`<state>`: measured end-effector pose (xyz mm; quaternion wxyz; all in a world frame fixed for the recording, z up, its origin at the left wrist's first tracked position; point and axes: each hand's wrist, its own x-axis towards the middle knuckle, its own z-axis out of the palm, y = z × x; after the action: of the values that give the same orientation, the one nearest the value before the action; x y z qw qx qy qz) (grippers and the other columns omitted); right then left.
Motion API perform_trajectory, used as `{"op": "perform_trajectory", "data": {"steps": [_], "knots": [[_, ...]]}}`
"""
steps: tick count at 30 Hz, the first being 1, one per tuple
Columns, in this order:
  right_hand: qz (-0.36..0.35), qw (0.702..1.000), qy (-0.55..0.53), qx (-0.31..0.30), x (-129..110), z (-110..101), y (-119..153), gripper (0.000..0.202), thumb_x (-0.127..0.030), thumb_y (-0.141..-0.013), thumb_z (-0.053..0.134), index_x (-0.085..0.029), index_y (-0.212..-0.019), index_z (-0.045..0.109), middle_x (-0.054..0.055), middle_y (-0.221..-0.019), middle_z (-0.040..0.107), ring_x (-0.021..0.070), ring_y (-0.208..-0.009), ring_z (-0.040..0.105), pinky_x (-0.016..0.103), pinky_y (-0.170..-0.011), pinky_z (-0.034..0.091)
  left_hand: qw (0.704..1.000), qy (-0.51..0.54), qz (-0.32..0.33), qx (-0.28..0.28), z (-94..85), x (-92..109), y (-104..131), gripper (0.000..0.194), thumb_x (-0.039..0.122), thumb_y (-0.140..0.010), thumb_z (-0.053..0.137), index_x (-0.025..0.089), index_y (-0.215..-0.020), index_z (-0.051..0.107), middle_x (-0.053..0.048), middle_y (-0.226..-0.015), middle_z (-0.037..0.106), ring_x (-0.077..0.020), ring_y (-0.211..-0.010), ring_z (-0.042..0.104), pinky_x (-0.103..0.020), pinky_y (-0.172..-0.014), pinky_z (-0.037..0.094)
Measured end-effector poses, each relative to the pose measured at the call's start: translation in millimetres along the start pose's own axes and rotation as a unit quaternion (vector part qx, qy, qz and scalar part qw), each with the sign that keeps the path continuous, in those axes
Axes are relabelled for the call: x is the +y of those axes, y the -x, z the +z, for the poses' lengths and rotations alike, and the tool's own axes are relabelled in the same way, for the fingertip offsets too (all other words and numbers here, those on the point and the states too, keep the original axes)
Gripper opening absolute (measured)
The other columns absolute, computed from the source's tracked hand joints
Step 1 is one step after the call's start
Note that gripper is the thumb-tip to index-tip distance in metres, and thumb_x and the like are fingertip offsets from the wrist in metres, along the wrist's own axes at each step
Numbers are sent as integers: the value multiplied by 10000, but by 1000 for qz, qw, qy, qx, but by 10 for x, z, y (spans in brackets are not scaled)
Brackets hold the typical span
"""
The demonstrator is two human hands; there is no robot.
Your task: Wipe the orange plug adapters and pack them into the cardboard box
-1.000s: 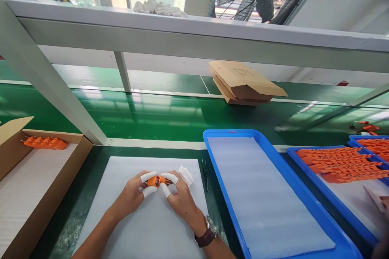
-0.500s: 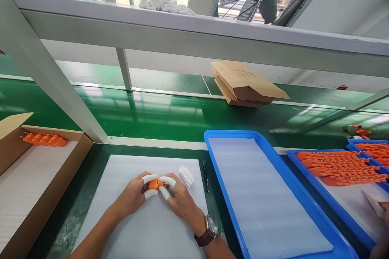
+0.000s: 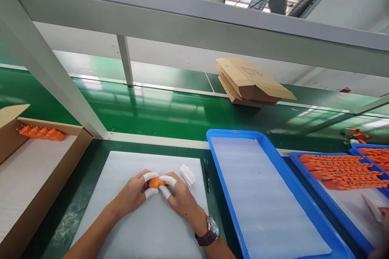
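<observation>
A small orange plastic part [image 3: 154, 182] is held level between my two hands, just above a white sheet [image 3: 130, 230]. My left hand [image 3: 135, 192] pinches its left end, and my right hand [image 3: 179, 194] grips its right end, where a dark tip shows. White finger cots cover the thumb and index finger of each hand. A folded white cloth [image 3: 187, 175] lies beside my right hand. Dark tweezers [image 3: 207, 175] rest along the sheet's right edge.
A cardboard box [image 3: 60, 170] at left contains several orange parts [image 3: 42, 132]. Right of the sheet stands a blue tray [image 3: 225, 194] with a white liner. Farther right, another blue tray [image 3: 331, 206] holds orange parts [image 3: 343, 170]; part of another person's hand [image 3: 385, 213] shows there. Folded cartons [image 3: 252, 81] lie behind.
The camera view has tilted down slightly and shifted. Both hands keep their hold on the orange part with hardly any visible movement.
</observation>
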<state>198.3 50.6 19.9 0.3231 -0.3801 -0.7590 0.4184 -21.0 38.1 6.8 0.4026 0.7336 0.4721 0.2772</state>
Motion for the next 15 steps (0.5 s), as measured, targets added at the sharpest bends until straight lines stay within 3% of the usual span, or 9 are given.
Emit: {"op": "perform_trajectory", "data": {"steps": [15], "knots": [[-2, 1000, 0, -17, 14, -28, -37, 316, -93, -948, 522, -266, -1193, 620, 44, -1105, 650, 198, -958, 645, 360, -841, 564, 999, -22, 24, 42, 80, -9, -12, 307, 231, -971, 595, 314, -1254, 510, -1, -1040, 611, -131, -720, 497, -260, -650, 480]]}}
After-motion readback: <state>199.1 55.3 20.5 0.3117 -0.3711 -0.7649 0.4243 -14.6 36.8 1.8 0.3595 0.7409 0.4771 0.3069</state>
